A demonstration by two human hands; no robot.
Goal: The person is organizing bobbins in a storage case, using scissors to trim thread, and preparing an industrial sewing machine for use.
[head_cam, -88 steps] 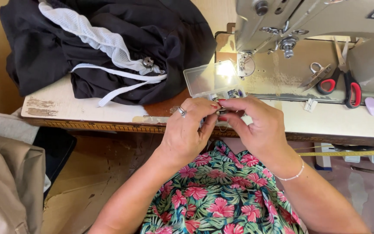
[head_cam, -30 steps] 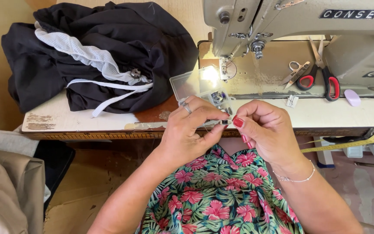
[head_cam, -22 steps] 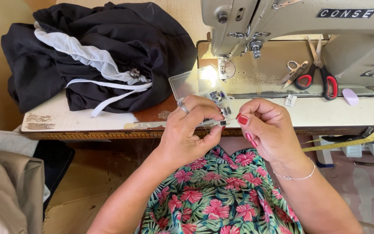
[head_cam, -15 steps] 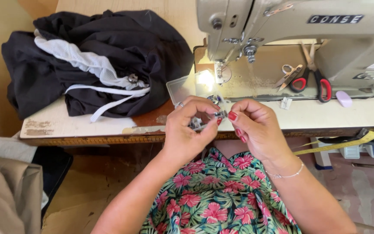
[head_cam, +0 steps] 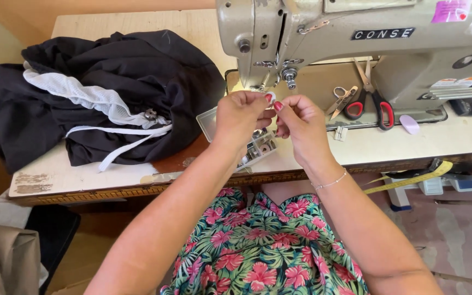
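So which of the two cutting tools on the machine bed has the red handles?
The larger scissors, on the right; the small metal snips beside them have bare metal handles.

- A sewing workshop: an industrial sewing machine (head_cam: 356, 43) fills the worn table (head_cam: 83, 175).
- Left of the machine, heaped black cloth (head_cam: 110, 98).
- Scissors (head_cam: 375, 98) on its bed.

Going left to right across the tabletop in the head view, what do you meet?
Black garment pile with white mesh → clear plastic box of small metal parts → small thread snips → red-handled scissors → lilac chalk piece → yellow measuring tape hanging over the table edge.
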